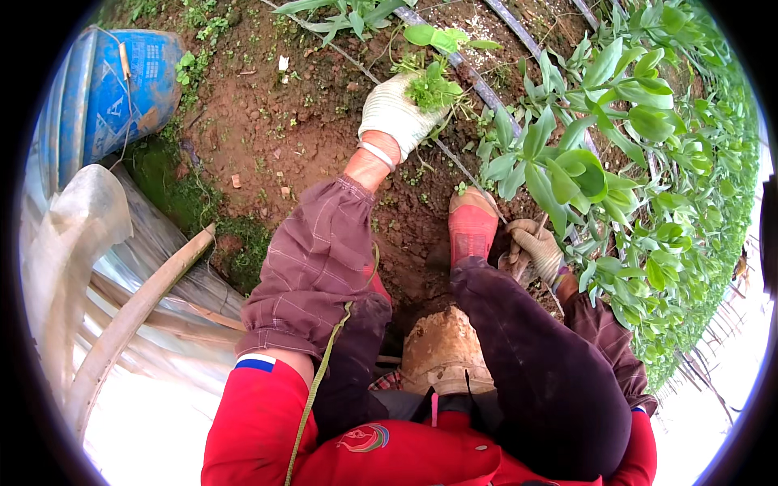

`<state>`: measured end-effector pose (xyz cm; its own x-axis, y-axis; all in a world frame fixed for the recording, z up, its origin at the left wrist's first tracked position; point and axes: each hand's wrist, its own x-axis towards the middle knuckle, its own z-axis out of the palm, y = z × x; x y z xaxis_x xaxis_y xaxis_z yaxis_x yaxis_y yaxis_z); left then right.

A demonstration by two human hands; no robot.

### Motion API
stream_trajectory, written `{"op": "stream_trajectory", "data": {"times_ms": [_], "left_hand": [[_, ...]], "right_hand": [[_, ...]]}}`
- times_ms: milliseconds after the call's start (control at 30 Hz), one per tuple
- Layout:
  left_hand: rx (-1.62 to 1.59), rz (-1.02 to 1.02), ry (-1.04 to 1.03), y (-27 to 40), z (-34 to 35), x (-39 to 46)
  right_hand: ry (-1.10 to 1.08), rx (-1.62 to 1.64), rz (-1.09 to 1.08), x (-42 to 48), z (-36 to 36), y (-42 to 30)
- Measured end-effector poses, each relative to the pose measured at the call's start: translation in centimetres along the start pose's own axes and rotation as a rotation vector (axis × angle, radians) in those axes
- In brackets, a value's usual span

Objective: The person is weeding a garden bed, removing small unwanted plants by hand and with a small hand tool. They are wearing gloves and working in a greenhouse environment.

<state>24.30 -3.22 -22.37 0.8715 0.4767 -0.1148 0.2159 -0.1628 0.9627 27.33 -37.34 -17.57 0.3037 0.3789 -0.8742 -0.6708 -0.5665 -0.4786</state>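
Note:
Over the bare soil, my left hand [401, 115], in a pale knit glove, is closed round a bunch of small green weeds [433, 88]. Beside my red shoe [471, 228], low on the right, my right hand [538, 243] wears a dirty knit glove and grips the handle of a small tool [516, 266]; its lower end is partly hidden, so its kind cannot be told. A thin cord [453, 157] runs over the ground between the two hands. Leafy green crop plants [571, 170] stand close to my right hand.
Dark drip hoses [480, 88] cross the soil among the plants. A blue plastic bucket [130, 91] lies at the upper left. Below it are a bent wooden strip [143, 310] and plastic sheeting [91, 212]. A worn, pale bucket [447, 349] stands between my legs.

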Motion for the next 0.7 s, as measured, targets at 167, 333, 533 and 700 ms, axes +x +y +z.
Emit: {"op": "stream_trajectory", "data": {"times_ms": [167, 333, 533, 700], "left_hand": [[0.759, 0.213, -0.357, 5.6, 2.9, -0.9], [0.83, 0.013, -0.487, 4.7, 5.0, 1.1], [-0.366, -0.188, -0.126, 2.2, 1.0, 0.8], [0.031, 0.028, -0.111, 0.7, 2.3, 0.1]], "right_hand": [[0.048, 0.0, -0.004, -0.4, 0.5, -0.3], [0.026, 0.007, -0.006, -0.4, 0.4, -0.1], [0.001, 0.033, 0.022, -0.5, 0.4, -0.4], [0.023, -0.032, -0.007, -0.2, 0.6, -0.3]]}}
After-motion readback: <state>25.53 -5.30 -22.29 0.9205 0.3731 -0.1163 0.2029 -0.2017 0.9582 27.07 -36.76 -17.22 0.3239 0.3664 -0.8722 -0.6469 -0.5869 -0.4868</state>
